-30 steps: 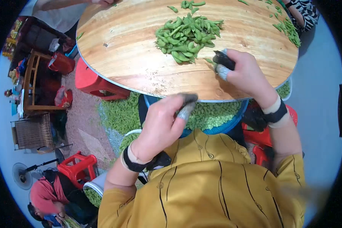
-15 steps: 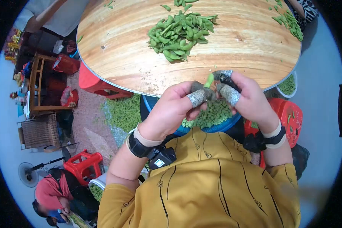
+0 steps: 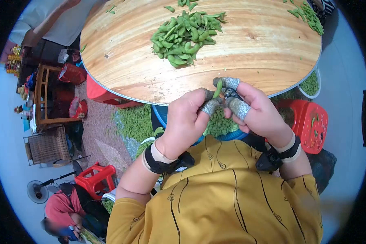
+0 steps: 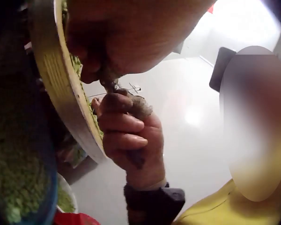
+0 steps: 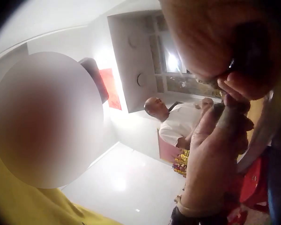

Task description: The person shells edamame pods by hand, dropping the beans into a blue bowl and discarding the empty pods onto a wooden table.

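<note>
Over the near edge of the table my two hands meet, with tape wrapped on thumbs and forefingers. My left hand (image 3: 186,115) pinches a green soybean pod (image 3: 218,89) upright between thumb and forefinger. Close against it, my right hand (image 3: 261,109) grips a small black tool (image 3: 232,93), mostly hidden by the fingers; its exact kind I cannot tell. In the right wrist view the dark tool (image 5: 255,58) lies in the palm. A pile of soybean pods (image 3: 187,38) lies on the wooden table (image 3: 252,53). Below the hands, a blue basin (image 3: 160,116) holds shelled green beans (image 3: 221,124).
A red stool (image 3: 313,126) and a white tub of greens (image 3: 311,84) stand at right. Pods cover the floor (image 3: 136,126) at left. More pods (image 3: 309,18) lie at the table's far right. Other people sit or stand around, one in a pink top (image 3: 63,207).
The right hand has come from the table, beside the pile, back to the left hand. The left hand has risen to meet it and now pinches a pod.
</note>
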`<state>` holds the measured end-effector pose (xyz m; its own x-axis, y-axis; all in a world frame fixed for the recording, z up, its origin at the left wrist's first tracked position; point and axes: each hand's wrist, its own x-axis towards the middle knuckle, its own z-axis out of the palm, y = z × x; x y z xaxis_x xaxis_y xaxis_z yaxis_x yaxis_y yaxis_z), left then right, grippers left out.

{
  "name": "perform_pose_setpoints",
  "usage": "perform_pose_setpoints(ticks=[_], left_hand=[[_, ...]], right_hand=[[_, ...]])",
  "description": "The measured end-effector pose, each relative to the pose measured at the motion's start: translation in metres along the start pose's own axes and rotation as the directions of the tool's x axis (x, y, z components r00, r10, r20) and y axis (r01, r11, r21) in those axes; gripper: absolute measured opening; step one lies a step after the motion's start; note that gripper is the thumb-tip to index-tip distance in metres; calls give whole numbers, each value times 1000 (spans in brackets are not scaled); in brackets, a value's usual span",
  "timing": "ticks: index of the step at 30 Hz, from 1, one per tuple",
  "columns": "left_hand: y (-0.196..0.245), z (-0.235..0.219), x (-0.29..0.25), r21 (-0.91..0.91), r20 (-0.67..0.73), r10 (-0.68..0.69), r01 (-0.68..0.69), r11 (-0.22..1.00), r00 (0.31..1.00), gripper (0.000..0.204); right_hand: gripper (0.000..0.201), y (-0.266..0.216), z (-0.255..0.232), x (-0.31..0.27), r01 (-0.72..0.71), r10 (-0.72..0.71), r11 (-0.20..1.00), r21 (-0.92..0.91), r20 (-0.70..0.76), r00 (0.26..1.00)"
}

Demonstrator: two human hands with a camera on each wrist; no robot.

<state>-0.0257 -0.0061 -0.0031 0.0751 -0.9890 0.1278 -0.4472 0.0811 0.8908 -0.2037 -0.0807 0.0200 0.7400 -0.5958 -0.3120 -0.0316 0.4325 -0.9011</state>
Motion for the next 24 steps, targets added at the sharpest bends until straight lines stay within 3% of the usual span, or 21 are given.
perform_pose_setpoints(ticks=[2,3,4,5,6,7,8,9,10,12,13,14,15,16,17,18,20,22,23,24], left_hand=[[6,-6,2,443,34,207,-200,874,978,8],[8,-9,1,441,37,208,-203,874,977,8],[9,-12,0,149,70,16,-27,988,997,9],[9,-14,-1,-143,158,-157,180,973,975,13],[8,-17,-2,-144,159,-157,180,973,975,13],[5,-20,-4,-584,357,-235,413,699,904,12],[4,-20,-6,-787,556,-184,584,197,811,14],[5,-18,-8,-801,583,-147,595,65,799,19],[4,-17,-9,-798,587,-148,600,64,796,19],[0,-15,-8,-797,541,-125,554,241,832,18],[5,-18,-3,-667,472,-265,537,517,841,13],[5,-16,-5,-666,475,-265,540,515,839,13],[6,-12,-7,-400,258,-222,313,862,940,12],[7,-9,-9,7,75,-70,69,998,995,11],[8,-8,-11,11,73,-71,70,997,995,11],[9,-7,-12,224,47,32,-42,974,998,14],[11,-5,-13,608,63,240,-228,760,969,22],[15,-2,-12,630,53,264,-237,739,963,18],[21,-3,-12,301,4,-7,6,953,1000,15],[25,-2,-12,-70,60,-277,281,957,959,13]], right_hand=[[37,1,-1,2,-8,8,1000,-7,9,1000],[35,1,-1,2,-16,16,1000,-18,21,1000],[35,-3,-1,-1,-15,16,1000,-18,18,1000],[34,-9,0,-5,-73,71,996,56,42,997],[33,-14,1,-9,-132,124,983,128,71,990],[33,-16,3,-12,-133,125,983,128,71,990],[35,-18,4,-15,-182,154,952,245,132,979],[36,-18,5,-17,-235,174,904,357,195,965],[36,-19,5,-18,-235,175,902,361,192,966],[35,-20,3,-18,-300,241,864,404,190,952],[35,-18,1,-16,-300,243,863,406,188,952],[32,-13,0,-14,-256,235,927,276,106,966],[30,-9,0,-12,-216,214,967,134,28,976],[30,-5,2,-11,-217,215,967,134,30,976],[29,-2,5,-10,-202,200,974,100,34,979],[29,0,8,-9,-187,185,980,67,38,982],[30,-1,9,-6,-178,178,984,11,15,984],[30,-1,8,-4,-148,147,982,-120,-16,989],[30,1,6,-4,-148,148,982,-119,-16,989],[31,2,4,-5,-120,121,987,-109,2,993]])
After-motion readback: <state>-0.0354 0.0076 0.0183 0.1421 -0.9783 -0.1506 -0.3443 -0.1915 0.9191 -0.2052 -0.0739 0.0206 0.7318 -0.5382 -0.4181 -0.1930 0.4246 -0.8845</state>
